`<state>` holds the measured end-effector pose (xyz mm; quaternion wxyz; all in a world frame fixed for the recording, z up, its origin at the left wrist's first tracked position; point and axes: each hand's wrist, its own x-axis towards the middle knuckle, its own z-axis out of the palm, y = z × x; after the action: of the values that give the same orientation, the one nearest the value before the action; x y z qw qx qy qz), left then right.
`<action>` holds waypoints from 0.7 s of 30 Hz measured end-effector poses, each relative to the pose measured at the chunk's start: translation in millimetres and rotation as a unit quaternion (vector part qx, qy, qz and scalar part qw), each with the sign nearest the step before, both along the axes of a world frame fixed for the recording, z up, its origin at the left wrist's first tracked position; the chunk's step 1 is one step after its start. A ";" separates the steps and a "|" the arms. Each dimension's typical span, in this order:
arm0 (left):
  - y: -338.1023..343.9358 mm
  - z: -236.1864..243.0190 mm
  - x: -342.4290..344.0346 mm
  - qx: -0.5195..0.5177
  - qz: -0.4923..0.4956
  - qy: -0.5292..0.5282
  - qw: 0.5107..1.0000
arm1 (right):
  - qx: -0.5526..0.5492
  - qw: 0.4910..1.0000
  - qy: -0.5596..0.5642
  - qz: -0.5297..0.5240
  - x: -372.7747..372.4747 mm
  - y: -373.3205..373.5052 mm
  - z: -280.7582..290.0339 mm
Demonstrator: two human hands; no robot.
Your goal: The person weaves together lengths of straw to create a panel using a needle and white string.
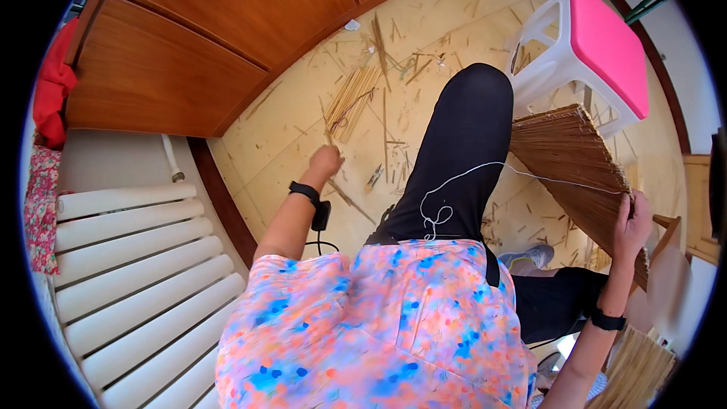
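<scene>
Shirt, pink fabric splashed blue and orange: nearest, worn by the person. Trousers, black cloth: one knee raised, loose loops of thin white cord on the thigh. Panel, brown, of slender dry stalks set side by side: tilted, toward the right edge of the tan tiled floor. Progress, by judgement: stalks largely joined into one sheet; the slack cord suggests binding left to finish. Right hand: grip clamped on the panel's outer edge, cord running up to it; panel spreads from this grip back toward the knee. Left hand: well apart from the panel, fingers curled; cannot tell whether its grip holds anything. Bundle, straight straw-coloured sticks: on the floor, just beyond the left hand.
</scene>
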<state>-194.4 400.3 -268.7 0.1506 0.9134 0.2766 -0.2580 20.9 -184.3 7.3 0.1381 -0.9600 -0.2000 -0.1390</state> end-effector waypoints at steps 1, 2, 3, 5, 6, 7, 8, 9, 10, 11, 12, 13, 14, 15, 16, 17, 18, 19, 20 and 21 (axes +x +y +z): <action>-4.3 -27.3 -18.4 -0.017 -0.023 0.018 0.999 | -0.010 1.000 -0.010 -0.001 0.5 4.0 0.5; -8.9 -52.6 -34.0 -0.033 -0.048 0.034 0.998 | -0.015 1.000 -0.008 0.004 0.6 7.2 0.8; -22.1 -73.9 -27.9 -0.068 -0.040 0.015 0.997 | -0.012 1.000 0.002 -0.012 -4.6 1.6 7.7; -43.7 -92.9 -27.8 -0.096 -0.033 0.011 0.995 | -0.010 1.000 0.011 -0.025 -7.2 2.4 8.6; -51.8 -99.0 -27.7 -0.099 -0.028 0.037 0.994 | -0.014 1.000 0.005 -0.015 -8.1 4.6 7.6; -61.5 -105.4 -27.7 -0.093 0.010 0.032 0.995 | -0.021 1.000 -0.001 -0.006 -9.4 7.2 8.8; -71.2 -105.4 -18.5 -0.087 0.023 0.019 0.996 | -0.022 1.000 0.012 -0.018 -11.4 9.1 11.4; -79.1 -104.3 -9.1 -0.081 0.033 0.007 0.996 | -0.028 0.999 0.006 -0.028 -12.8 10.6 12.5; -83.0 -108.9 -4.0 -0.058 0.031 -0.022 0.998 | 0.005 1.000 -0.003 -0.024 -15.3 10.3 12.4; -85.0 -121.1 -3.6 -0.034 0.029 -0.051 0.998 | 0.038 0.999 -0.011 -0.020 -19.1 9.9 11.6; -82.2 -145.1 -9.9 0.009 0.040 -0.097 0.994 | 0.038 0.999 0.006 -0.036 -20.4 16.4 14.5; -80.5 -158.8 -8.4 0.016 0.042 -0.085 0.995 | 0.028 0.998 0.010 -0.048 -21.4 17.2 17.7; -80.7 -166.1 -10.8 0.005 0.031 -0.105 0.994 | 0.018 0.998 0.011 -0.051 -21.0 24.0 18.0; -81.9 -172.5 -13.1 -0.007 0.022 -0.125 0.992 | 0.005 0.998 0.013 -0.054 -17.8 31.5 19.1; -80.3 -178.0 -19.6 -0.016 0.019 -0.143 0.989 | -0.004 0.999 0.014 -0.048 -12.9 38.1 19.7; -84.9 -189.1 -23.9 -0.028 0.008 -0.138 0.990 | -0.019 0.998 0.017 -0.053 -11.6 39.4 26.4; -91.1 -183.4 -23.1 -0.038 0.004 -0.135 0.990 | -0.032 0.998 0.017 -0.046 -8.5 34.6 25.2; -88.1 -176.1 -16.6 -0.054 0.034 -0.105 0.992 | -0.037 0.999 0.017 -0.035 -6.9 34.7 24.7; -86.6 -163.2 -12.3 -0.040 0.055 -0.102 0.992 | -0.026 0.999 0.008 -0.029 -4.5 34.8 24.7; -88.4 -146.9 -2.8 -0.045 0.095 -0.112 0.988 | -0.017 1.000 0.001 -0.023 -6.0 32.0 26.7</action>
<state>-197.3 312.0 -415.7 0.2451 0.8984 0.3317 -0.1507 14.9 -152.3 33.9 0.1187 -0.9666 -0.1805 -0.1381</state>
